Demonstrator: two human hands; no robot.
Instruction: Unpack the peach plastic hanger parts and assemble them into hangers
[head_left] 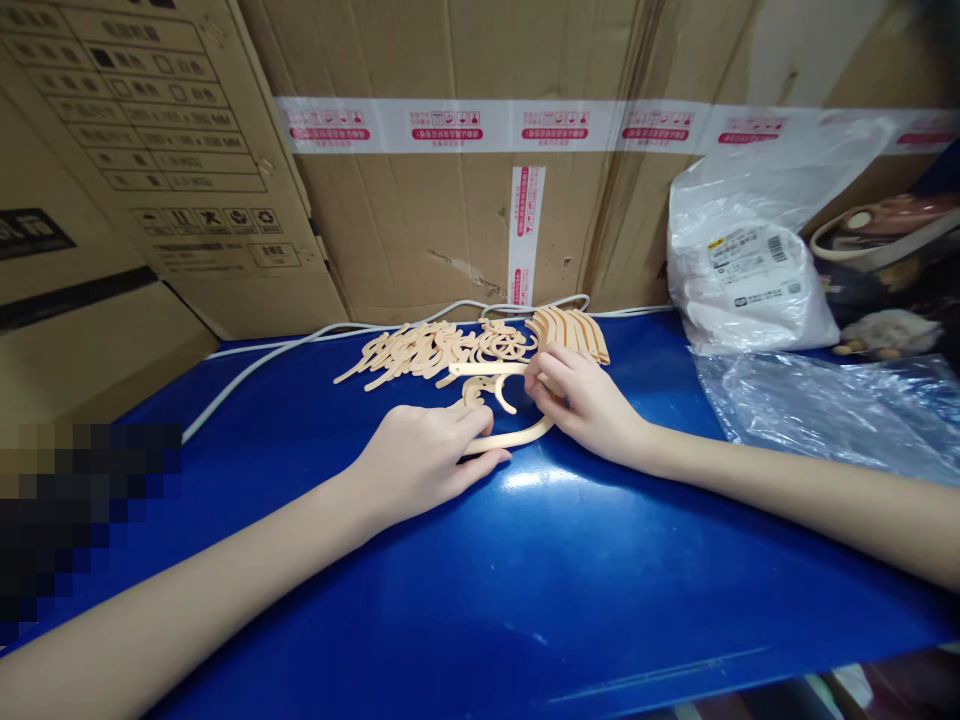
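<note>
Head view: the left hand (427, 450) pinched the lower strip of the pale hanger (516, 438), the right hand (592, 402) clasped its bend above the blue table (570, 580), seemingly light, stiff, best held mid-strip.

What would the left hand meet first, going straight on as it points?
Apart from the curved strip it holds, the left hand would probably meet the cream hook first, though depth is unclear.
</note>
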